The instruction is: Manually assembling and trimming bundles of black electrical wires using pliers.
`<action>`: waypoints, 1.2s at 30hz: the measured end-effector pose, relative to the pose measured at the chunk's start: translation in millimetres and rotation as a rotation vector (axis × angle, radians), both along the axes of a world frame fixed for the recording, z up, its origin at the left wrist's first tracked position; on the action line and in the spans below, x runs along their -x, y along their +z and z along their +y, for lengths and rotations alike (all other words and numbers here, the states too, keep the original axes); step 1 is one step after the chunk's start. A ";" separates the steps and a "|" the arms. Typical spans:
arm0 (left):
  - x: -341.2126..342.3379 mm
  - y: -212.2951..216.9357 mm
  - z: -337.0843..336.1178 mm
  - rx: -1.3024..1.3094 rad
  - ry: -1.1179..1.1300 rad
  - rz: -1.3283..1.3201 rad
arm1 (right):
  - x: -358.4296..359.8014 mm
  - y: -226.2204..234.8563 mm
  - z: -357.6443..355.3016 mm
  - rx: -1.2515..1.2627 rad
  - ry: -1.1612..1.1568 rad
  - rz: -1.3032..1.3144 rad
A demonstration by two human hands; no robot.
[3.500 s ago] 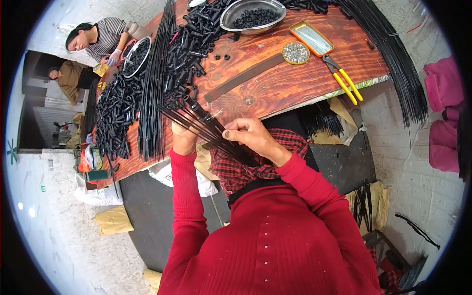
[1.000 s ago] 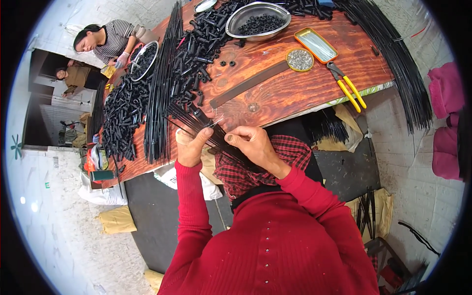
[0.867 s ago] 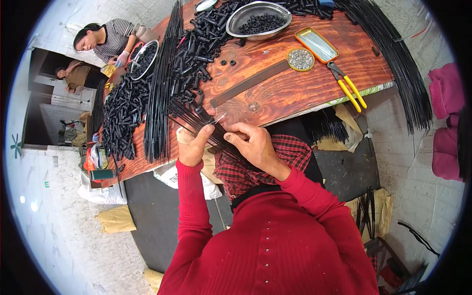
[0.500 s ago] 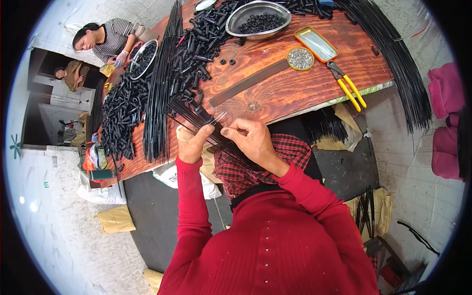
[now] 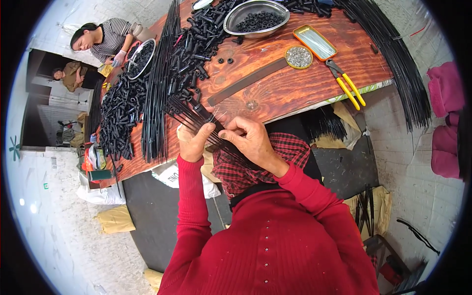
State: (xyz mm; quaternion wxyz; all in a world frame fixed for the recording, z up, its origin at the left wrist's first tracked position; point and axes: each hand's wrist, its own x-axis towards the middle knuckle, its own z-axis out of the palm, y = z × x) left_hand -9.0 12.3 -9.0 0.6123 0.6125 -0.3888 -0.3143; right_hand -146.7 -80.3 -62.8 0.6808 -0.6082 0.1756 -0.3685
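Observation:
My left hand (image 5: 194, 142) is closed round a bundle of thin black rods (image 5: 184, 110), thumb pressed on top. The rods fan out toward the table and run down over my lap. A dark tube-like piece (image 5: 199, 109) sits among them at the upper end, with a thin silver wire (image 5: 212, 118) beside it. Close by, my right hand (image 5: 251, 143) is bent over the same bundle, thumb and forefinger pinched together near the wire. Whether the wire's end lies in that pinch is too small to tell.
Black tubular parts (image 5: 118, 115) are heaped on the wooden table (image 5: 290, 93), beside long black rods (image 5: 160, 93). A metal basin (image 5: 227, 30), flat bar (image 5: 248, 81), dish of small silver pieces (image 5: 298, 57), orange tray (image 5: 294, 33) and yellow-handled pliers (image 5: 348, 88) lie beyond. A co-worker (image 5: 110, 37) sits far left.
The silver wire ends that stuck out toward the right now show shorter and closer to the bundle. My right fingers have shifted slightly; the left hand keeps its hold.

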 end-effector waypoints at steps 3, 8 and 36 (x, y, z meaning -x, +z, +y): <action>-2.6 -5.4 0.0 0.038 -0.002 0.030 | 0.2 2.4 -0.9 -0.023 0.002 0.018; 1.1 4.5 -1.8 -0.001 -0.040 0.062 | -0.8 -3.4 -2.2 -0.073 0.024 0.033; -3.8 10.0 4.0 -0.065 0.068 0.110 | 2.5 -3.4 -13.4 -0.418 0.360 -0.091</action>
